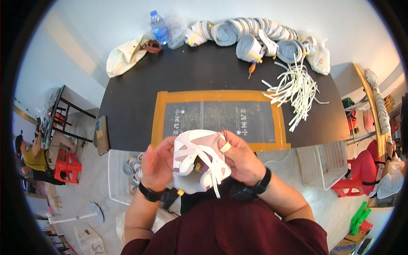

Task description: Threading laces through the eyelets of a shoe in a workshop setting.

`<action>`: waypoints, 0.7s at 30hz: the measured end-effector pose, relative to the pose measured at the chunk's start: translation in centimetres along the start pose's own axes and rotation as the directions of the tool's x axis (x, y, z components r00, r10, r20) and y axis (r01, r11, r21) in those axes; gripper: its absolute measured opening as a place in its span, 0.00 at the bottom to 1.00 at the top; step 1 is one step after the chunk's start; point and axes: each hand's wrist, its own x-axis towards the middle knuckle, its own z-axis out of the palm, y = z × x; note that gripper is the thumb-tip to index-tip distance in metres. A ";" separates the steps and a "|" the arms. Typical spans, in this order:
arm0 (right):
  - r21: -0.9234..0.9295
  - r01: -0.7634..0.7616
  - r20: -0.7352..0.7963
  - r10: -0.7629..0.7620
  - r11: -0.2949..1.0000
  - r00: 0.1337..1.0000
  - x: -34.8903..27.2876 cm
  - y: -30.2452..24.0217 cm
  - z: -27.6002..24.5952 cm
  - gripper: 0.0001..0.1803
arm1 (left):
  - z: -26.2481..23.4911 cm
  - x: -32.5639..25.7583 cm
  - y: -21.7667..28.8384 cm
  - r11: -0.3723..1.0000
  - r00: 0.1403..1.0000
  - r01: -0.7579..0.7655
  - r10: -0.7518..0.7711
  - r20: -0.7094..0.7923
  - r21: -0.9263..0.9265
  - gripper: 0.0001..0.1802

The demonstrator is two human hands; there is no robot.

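Reader: How are the fingers set?

Author: Right hand: fingers closed, pinching the right edge of a pink-and-white shoe upper. Left hand: half-curled, fingertips at the opposite edge; whether they grip or merely steady it cannot be told. A thin dark sliver projects above the right fingers, too small to identify.

Reader: Why hold the upper from both sides?

Author: Presumably to keep the soft piece spread. It is held between the hands at the table's near edge, its crossed white lace turned to the wearer's view, one end hanging free.

Reader: And beyond the hands?

Author: A dark table, its middle covered by a clear sheet bordered with brown tape, probably a protected work surface. To the right, a loose lace bundle, likely placed within the right hand's reach.

Reader: The far edge?

Author: A row of nested uppers, stacked apparently to save space; before them, an orange-handled tool. Farther left, a water bottle and a cream bag, set apart from the central sheet.
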 end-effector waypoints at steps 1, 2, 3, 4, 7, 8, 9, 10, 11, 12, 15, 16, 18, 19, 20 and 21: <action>-0.016 0.012 0.008 -0.012 1.000 1.000 0.2 0.3 0.4 0.14 | 0.7 0.2 -1.4 0.985 0.987 -0.141 0.132 -0.090 -0.097 0.44; 0.116 0.075 -0.005 -0.075 0.990 0.997 0.6 0.6 1.0 0.15 | 0.6 0.6 -2.9 0.961 0.965 -0.251 0.240 -0.105 -0.115 0.46; 0.249 0.130 -0.021 -0.129 0.960 0.991 1.1 0.9 1.7 0.16 | 0.5 0.7 -3.9 0.879 0.939 -0.279 0.334 0.081 -0.386 0.47; 0.178 0.173 -0.075 -0.162 0.969 0.984 1.6 0.8 2.4 0.16 | 2.8 1.0 -4.6 0.876 0.904 -0.384 0.421 0.076 -0.292 0.43; 0.071 0.261 -0.293 -0.230 0.963 0.928 3.0 1.4 3.3 0.14 | 4.6 1.3 -6.7 0.794 0.817 -0.570 0.574 0.049 0.212 0.39; 0.046 0.277 -0.250 -0.258 0.960 0.933 3.0 1.7 3.3 0.13 | 4.3 1.2 -7.3 0.603 0.765 -0.535 0.643 0.036 0.592 0.41; 0.043 0.273 -0.239 -0.255 0.961 0.937 2.8 2.1 3.0 0.13 | 4.2 1.3 -7.5 0.563 0.747 -0.509 0.665 0.009 0.651 0.32; -0.151 0.240 -0.237 -0.271 0.959 0.933 2.6 2.6 2.6 0.12 | 4.1 1.7 -7.2 0.544 0.714 -0.490 0.699 -0.046 0.681 0.27; -0.339 0.199 -0.233 -0.287 0.919 0.929 2.3 2.7 2.3 0.12 | 4.2 2.3 -6.8 0.528 0.676 -0.466 0.730 -0.100 0.710 0.23; -0.469 0.095 -0.247 -0.234 0.878 0.940 1.4 1.7 2.7 0.11 | 3.8 2.1 -6.1 0.562 0.698 -0.482 0.710 -0.093 0.672 0.21; -0.821 0.279 0.033 -0.446 0.498 0.894 -1.2 -0.4 -1.0 0.09 | 2.8 1.9 -4.0 0.897 0.886 -0.442 0.439 -0.149 0.009 0.24; -0.814 0.285 -0.001 -0.493 0.506 0.870 -1.4 -1.2 -0.8 0.08 | 2.1 1.6 -3.7 0.896 0.884 -0.444 0.439 -0.162 0.008 0.24; -0.848 0.241 -0.019 -0.480 0.473 0.877 -1.3 -3.4 0.6 0.08 | 0.9 0.9 -3.8 0.933 0.961 -0.267 0.236 -0.147 -0.241 0.29; -0.849 0.229 -0.032 -0.479 0.476 0.877 -0.9 -4.2 1.2 0.08 | 1.1 1.0 -3.9 0.934 0.962 -0.258 0.226 -0.152 -0.248 0.29; -0.913 0.249 0.118 -0.375 0.323 0.919 -0.6 -4.8 1.6 0.08 | 1.4 1.0 -4.1 0.951 0.968 -0.215 0.177 -0.177 -0.224 0.28; -0.942 0.294 0.252 -0.241 0.162 0.937 -0.3 -5.2 1.8 0.09 | 1.7 1.2 -4.3 0.965 0.971 -0.172 0.132 -0.197 -0.199 0.28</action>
